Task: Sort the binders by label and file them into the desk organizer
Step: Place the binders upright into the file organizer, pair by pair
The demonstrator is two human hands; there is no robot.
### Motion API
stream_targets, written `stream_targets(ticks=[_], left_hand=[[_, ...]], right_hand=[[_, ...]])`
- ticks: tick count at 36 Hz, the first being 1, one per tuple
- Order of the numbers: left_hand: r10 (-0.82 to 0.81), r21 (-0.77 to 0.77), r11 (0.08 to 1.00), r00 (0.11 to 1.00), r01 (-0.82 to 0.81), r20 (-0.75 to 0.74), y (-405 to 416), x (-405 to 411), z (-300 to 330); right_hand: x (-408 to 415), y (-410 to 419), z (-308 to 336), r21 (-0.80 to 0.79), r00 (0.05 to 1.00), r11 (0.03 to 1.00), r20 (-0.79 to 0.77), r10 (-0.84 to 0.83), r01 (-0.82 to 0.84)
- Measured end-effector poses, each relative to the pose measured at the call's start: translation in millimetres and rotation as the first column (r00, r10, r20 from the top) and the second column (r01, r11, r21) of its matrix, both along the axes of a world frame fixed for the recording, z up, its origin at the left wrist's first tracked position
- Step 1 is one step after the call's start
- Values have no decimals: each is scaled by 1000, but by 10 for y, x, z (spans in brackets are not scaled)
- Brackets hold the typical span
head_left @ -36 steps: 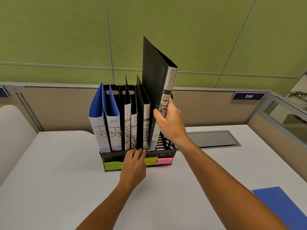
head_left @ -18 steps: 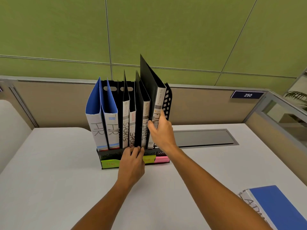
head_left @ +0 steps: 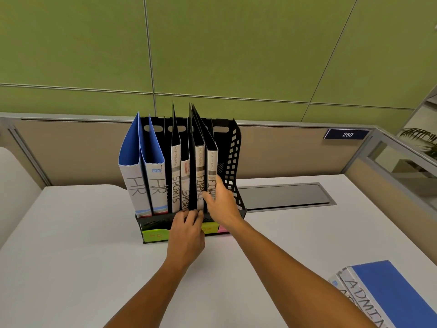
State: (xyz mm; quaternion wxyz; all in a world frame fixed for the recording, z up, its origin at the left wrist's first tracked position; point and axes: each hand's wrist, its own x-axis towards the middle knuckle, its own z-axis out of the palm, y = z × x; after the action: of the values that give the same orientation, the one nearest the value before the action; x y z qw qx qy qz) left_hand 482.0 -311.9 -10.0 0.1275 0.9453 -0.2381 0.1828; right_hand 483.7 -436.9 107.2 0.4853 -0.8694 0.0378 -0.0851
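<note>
A black mesh desk organizer (head_left: 233,162) stands on the white desk (head_left: 71,256). From left to right it holds two blue HR binders (head_left: 136,185), two black SPORTS binders (head_left: 176,183) and two black FINANCE binders (head_left: 199,176). My right hand (head_left: 221,202) pinches the spine of the right-hand FINANCE binder (head_left: 212,166), which stands upright in its slot. My left hand (head_left: 188,230) rests on the organizer's front lip, fingers laid over it below the SPORTS and FINANCE spines. Two blue ADMIN binders (head_left: 383,292) lie flat at the desk's lower right.
Sticky labels mark the organizer's front: a green HR label (head_left: 153,235), a yellow label (head_left: 209,229) and a pink label (head_left: 222,229). A grey cable hatch (head_left: 283,196) lies behind on the right. A partition with a "250" sign (head_left: 347,134) bounds the desk.
The FINANCE binder held high by my right hand has come down into the slot beside the other FINANCE binder. My left hand stayed on the organizer's front.
</note>
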Motion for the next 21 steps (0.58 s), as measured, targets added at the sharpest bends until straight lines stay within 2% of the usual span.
stream_targets(ticks=[9,15,21], left_hand=[[92,-84,991,985,-105,-144,-126,-110,365],[103,-140,981,967,-138,-232,-174,-239,508],[95,-196,968,955,-154,-280,-237,-547,576]], right_hand=[[-230,-39,-115,93,998,995,-68,-16,22],[-481,-90,-108,163,996,986,-82,-18,31],[-878,-232,-230,220,982,971,-179,-56,95]])
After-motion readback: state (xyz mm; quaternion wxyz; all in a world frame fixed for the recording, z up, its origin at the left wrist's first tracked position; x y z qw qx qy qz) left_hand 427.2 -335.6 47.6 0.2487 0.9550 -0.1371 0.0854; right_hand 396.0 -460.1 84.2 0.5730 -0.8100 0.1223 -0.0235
